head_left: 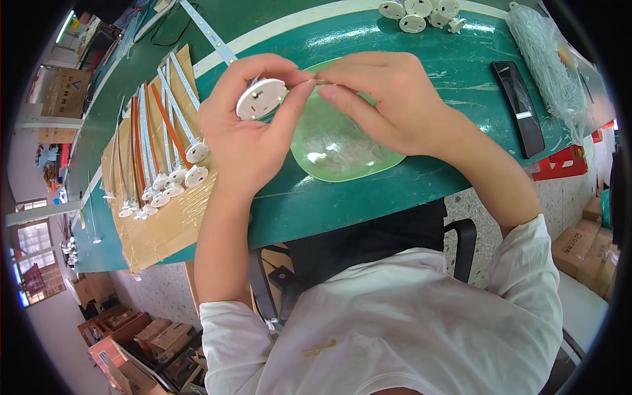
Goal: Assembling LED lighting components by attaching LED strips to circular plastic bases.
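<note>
At the left, a brown cardboard sheet lies on the green table. On it is a row of light strips, white and orange, most with round white ends toward the near side. To their right, the left hand is half curled — it holds a white round cap in the hollow between thumb and fingers, the pronged face turned up and toward the near side. A pale strip extends from behind this hand to the far left; its join to the cap is hidden.

The right hand meets the left at the fingertips, its thumb and forefinger nearly closed on a thin piece too small to identify. Beneath both hands stands a green bowl containing small clear items, not distinguishable.

Farther right, at the far edge, sits a group of white caps. A black phone lies at the right — beyond it, a bundle of clear strands.
</note>
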Demonstrator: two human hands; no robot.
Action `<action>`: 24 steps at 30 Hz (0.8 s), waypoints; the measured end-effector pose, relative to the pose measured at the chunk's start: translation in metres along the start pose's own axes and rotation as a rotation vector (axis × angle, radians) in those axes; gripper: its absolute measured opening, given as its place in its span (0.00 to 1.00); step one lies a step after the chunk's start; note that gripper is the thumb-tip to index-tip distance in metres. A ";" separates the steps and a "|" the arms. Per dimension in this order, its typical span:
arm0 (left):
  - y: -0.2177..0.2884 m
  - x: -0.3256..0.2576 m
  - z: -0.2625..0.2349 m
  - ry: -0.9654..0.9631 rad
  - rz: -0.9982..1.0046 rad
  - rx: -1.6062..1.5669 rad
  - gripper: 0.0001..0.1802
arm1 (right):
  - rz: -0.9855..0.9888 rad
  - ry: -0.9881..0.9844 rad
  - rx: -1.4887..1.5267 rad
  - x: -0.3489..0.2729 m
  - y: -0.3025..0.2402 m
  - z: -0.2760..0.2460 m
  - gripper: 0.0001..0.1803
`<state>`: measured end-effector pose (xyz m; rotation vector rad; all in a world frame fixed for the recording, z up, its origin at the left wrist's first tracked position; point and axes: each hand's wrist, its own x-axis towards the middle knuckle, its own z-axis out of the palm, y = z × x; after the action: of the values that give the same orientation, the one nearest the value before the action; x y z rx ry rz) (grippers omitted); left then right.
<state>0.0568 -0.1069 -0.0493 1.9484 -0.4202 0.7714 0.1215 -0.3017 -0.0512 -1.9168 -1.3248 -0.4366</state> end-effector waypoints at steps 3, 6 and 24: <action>-0.001 0.001 0.000 0.007 -0.070 -0.117 0.13 | 0.047 0.117 0.044 -0.001 -0.004 0.001 0.05; 0.000 0.001 -0.002 0.016 -0.112 -0.148 0.14 | 0.105 0.120 0.146 0.003 -0.005 -0.004 0.05; 0.005 -0.005 0.013 -0.159 -0.179 -0.622 0.36 | -0.071 0.337 0.035 -0.002 -0.011 -0.001 0.06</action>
<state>0.0544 -0.1210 -0.0538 1.4364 -0.5027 0.3149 0.1112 -0.3017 -0.0470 -1.6823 -1.1703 -0.7318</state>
